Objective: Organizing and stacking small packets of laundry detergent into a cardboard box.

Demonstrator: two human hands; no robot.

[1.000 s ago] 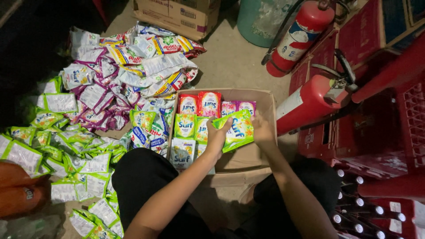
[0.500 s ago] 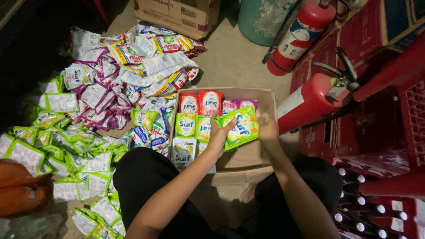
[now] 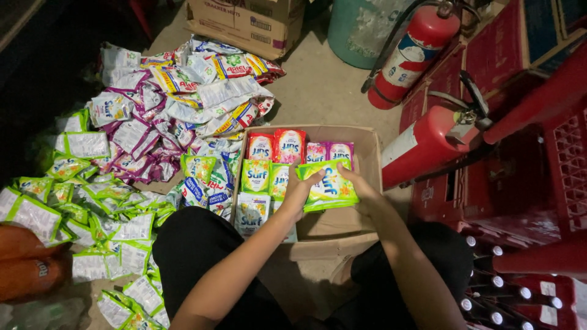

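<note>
Both my hands hold a stack of green and yellow detergent sachets point(image 3: 327, 186) over an open cardboard box point(image 3: 370, 146) on the floor. My left hand point(image 3: 302, 189) grips the stack's left edge and my right hand point(image 3: 359, 183) its right side. Inside the box, sachets stand in rows: red and pink ones point(image 3: 287, 145) at the back, green ones point(image 3: 260, 176) in the middle, a white and blue one point(image 3: 251, 212) in front. The box's right part shows bare cardboard.
Heaps of loose sachets point(image 3: 147, 116) cover the floor to the left, green ones point(image 3: 79, 208) nearest me. Two red fire extinguishers point(image 3: 428, 143) lie to the right beside red bottle crates point(image 3: 538, 183). A second cardboard box point(image 3: 244, 21) and a green drum point(image 3: 361, 27) stand behind.
The sachet stack has shifted slightly toward me and lower over the box; both hands keep their grip on it.
</note>
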